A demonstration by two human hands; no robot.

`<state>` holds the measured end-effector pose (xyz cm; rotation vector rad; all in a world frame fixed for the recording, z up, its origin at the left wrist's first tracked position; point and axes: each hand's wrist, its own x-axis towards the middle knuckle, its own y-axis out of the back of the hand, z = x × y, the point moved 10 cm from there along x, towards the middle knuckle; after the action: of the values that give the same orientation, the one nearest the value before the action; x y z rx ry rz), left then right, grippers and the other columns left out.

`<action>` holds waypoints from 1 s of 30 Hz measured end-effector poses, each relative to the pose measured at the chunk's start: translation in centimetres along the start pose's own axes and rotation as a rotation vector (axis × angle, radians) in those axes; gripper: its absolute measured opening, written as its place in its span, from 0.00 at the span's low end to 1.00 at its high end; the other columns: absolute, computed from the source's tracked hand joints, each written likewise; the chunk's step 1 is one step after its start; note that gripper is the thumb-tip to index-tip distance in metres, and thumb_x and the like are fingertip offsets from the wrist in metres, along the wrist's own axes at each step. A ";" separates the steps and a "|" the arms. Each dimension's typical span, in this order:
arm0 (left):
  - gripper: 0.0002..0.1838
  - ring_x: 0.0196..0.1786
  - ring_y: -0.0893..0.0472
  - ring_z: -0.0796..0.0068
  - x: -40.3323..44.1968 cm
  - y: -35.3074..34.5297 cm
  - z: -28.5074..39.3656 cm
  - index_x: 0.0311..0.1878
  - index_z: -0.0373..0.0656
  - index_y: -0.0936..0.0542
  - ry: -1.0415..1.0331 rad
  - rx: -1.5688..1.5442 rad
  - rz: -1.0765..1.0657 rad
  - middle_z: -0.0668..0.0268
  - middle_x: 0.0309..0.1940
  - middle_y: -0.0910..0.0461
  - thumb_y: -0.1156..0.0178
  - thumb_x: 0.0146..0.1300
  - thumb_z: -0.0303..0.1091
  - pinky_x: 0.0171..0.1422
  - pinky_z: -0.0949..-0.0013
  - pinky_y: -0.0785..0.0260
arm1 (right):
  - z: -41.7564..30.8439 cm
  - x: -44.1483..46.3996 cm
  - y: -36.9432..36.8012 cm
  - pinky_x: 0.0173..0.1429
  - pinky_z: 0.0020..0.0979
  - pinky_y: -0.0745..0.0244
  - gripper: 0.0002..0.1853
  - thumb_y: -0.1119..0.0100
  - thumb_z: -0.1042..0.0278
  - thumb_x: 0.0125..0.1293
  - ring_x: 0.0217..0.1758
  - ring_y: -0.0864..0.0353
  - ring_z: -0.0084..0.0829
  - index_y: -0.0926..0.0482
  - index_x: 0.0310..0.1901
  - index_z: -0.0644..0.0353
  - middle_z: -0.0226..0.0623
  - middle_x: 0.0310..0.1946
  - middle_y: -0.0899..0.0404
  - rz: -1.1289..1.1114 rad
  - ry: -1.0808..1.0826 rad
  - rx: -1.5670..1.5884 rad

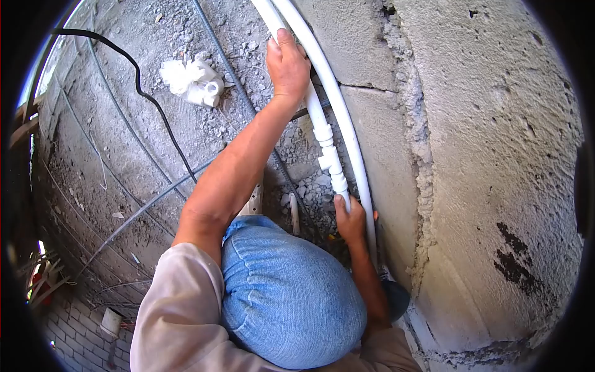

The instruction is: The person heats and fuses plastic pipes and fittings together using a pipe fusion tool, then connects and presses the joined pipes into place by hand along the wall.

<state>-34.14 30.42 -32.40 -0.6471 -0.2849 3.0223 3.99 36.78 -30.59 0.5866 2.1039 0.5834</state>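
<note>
My left hand (289,67) is wrapped round a white PVC pipe (316,110) near the top of the view. Lower down, my right hand (351,219) grips the same run of pipe just below a white tee fitting (331,162). The tee's side outlet faces left, and couplings show above and below it. A second white pipe (344,115) runs alongside on the right, close to the wall and apart from the tee. Part of the gripped pipe is hidden behind my left hand, and its lower end is covered by my right hand.
A rough concrete wall (489,142) rises on the right. Rebar rods (139,211) and a black cable (141,93) cross the gravelly ground. A plastic bag of white fittings (193,80) lies at upper left. My denim-covered knee (291,291) fills the lower middle.
</note>
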 end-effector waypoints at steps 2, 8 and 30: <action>0.24 0.27 0.28 0.80 0.1 0.0 0.2 0.41 0.43 0.31 -0.007 0.013 -0.004 0.69 0.28 0.27 0.61 0.81 0.56 0.32 0.74 0.31 | 0.1 0.1 -0.1 0.34 0.48 0.29 0.26 0.40 0.45 0.71 0.30 0.18 0.56 0.21 0.33 0.66 0.55 0.24 0.20 0.002 0.010 -0.010; 0.24 0.27 0.28 0.80 0.0 -0.1 0.2 0.41 0.43 0.31 -0.008 0.001 -0.021 0.70 0.28 0.28 0.60 0.81 0.56 0.32 0.74 0.31 | -0.2 0.0 0.0 0.34 0.48 0.29 0.27 0.41 0.43 0.71 0.30 0.18 0.56 0.21 0.33 0.65 0.55 0.24 0.21 0.017 0.031 -0.029; 0.20 0.24 0.29 0.80 0.2 -0.1 0.1 0.41 0.44 0.30 -0.005 -0.025 -0.003 0.70 0.26 0.28 0.52 0.79 0.53 0.30 0.73 0.32 | -0.5 0.0 0.3 0.34 0.49 0.31 0.25 0.43 0.47 0.73 0.31 0.20 0.59 0.23 0.34 0.66 0.58 0.25 0.23 0.012 0.081 0.009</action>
<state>-34.36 30.52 -32.36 -0.6401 -0.3236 3.0226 3.62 36.95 -30.17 0.5892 2.1811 0.6140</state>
